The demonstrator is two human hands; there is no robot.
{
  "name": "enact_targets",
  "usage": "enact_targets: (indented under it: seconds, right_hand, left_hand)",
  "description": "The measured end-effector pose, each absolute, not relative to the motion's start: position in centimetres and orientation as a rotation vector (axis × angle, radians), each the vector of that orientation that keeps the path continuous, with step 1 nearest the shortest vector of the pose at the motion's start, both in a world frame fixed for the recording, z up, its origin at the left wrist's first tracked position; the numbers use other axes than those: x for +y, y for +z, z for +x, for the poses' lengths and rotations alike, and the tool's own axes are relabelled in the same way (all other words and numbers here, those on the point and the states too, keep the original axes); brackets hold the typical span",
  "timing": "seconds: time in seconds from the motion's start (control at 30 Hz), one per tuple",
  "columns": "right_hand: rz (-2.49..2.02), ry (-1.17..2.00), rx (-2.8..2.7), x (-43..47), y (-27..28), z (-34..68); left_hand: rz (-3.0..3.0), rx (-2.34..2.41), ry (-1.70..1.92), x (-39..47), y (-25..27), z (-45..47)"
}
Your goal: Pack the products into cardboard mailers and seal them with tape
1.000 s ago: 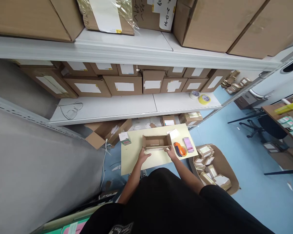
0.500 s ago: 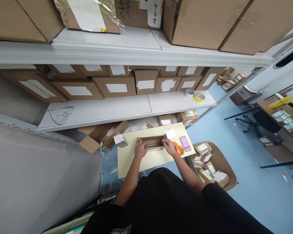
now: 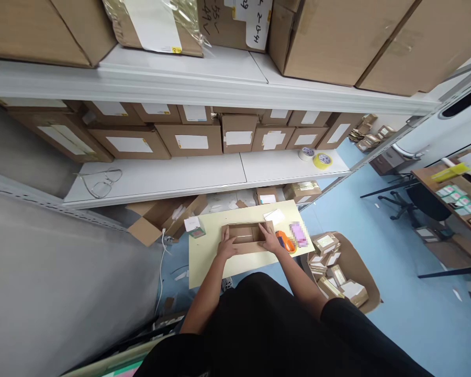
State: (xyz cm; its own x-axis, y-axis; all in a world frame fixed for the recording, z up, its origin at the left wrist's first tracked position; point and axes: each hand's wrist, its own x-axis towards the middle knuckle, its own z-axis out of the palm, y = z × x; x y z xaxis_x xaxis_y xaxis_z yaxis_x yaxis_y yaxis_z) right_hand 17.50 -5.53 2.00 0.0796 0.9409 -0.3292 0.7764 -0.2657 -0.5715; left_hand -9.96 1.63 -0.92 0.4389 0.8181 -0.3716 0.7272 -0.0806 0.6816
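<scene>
A small open cardboard box lies on a pale yellow tabletop, its inside facing up and a front flap toward me. My left hand grips its left end, fingers over the edge. At the right end, my right hand holds the wall and flap, fingertips reaching inside. Just right of that hand is an orange tape dispenser. A pink-purple item, blurred by pixels, lies beyond it. White papers rest behind the box. To the left stands a small white-and-green box.
Shelves with several labelled cartons rise in front. Eyeglasses and a yellow tape roll lie on the middle shelf. A large carton of packed boxes stands on the floor at right. A grey wall is close on the left.
The box's front flap has come outward toward me and shows more of its face. Both hands have shifted from the box's upper edges to grip its ends. The view has tilted slightly.
</scene>
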Motion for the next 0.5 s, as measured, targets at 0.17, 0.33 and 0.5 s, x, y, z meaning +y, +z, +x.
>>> enact_targets:
  seconds: [0.17, 0.33, 0.5]
  right_hand:
    - [-2.341, 0.958, -1.666, -2.2, 1.0, 16.4]
    - [-2.46, 0.945, -1.533, 0.2, -0.3, 15.0]
    - [-2.51, 0.966, -1.619, 1.6, -1.0, 14.7]
  left_hand:
    - [1.933, 1.428, 0.193, -0.1, -0.6, -8.8]
    - [1.917, 1.429, 0.251, -1.2, -0.6, -9.0]
    - [1.817, 1.477, 0.336, -3.1, -1.1, -8.4]
